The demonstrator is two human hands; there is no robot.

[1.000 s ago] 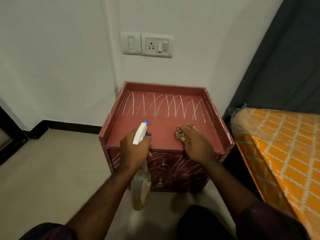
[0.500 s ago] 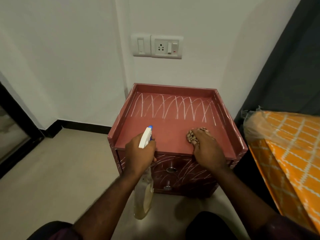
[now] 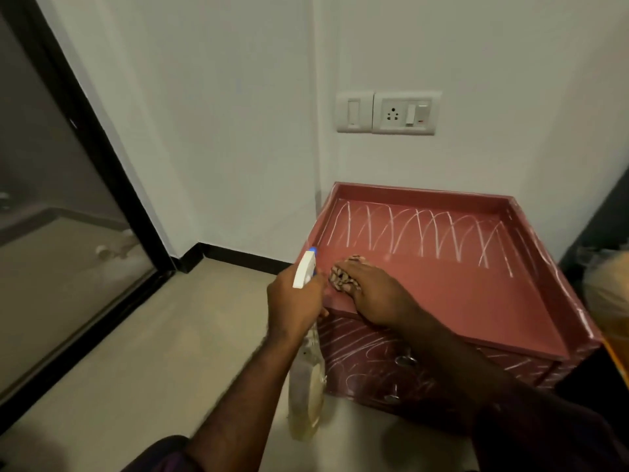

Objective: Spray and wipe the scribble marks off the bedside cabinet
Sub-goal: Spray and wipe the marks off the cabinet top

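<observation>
One reddish-brown wooden bedside cabinet (image 3: 476, 301) with a raised rim on three sides stands against the white wall, right of centre in the head view. White looping scribble marks (image 3: 408, 233) run in a row across the back half of its top. The front half of the top reads as bare red. More white scrawls (image 3: 357, 345) cover the drawer fronts below, around two small metal knobs (image 3: 405, 361).

Crumpled brown-and-cream patterned cloth (image 3: 343, 279) sits on the top at the front left corner. Right hand (image 3: 377, 298) lies over it, palm down. Grip: fingers bent over the wad, clamped on it and pressing it to the surface. Cloth shows past the fingertips and on the thumb side.

Left hand (image 3: 294, 304) is just beside the cabinet's front left corner, off the top. Grip: wrapped around the neck of a clear plastic spray bottle (image 3: 306, 390) holding pale yellowish liquid. Bottle body hangs below the fist in front of the drawers. Its white trigger head with a blue nozzle tip (image 3: 304, 274) points up and away, close to the cloth. Bottle outline is blurred.

Surroundings:
- white switch-and-socket plate (image 3: 388, 112) on the wall above the cabinet
- black skirting strip (image 3: 238, 255) at the wall foot
- beige tiled floor (image 3: 170, 335)
- dark-framed glass door (image 3: 51, 233) at far left
- blurred orange-tan bundle (image 3: 609, 291) at the right edge, touching or just beside the cabinet; cannot tell which
</observation>
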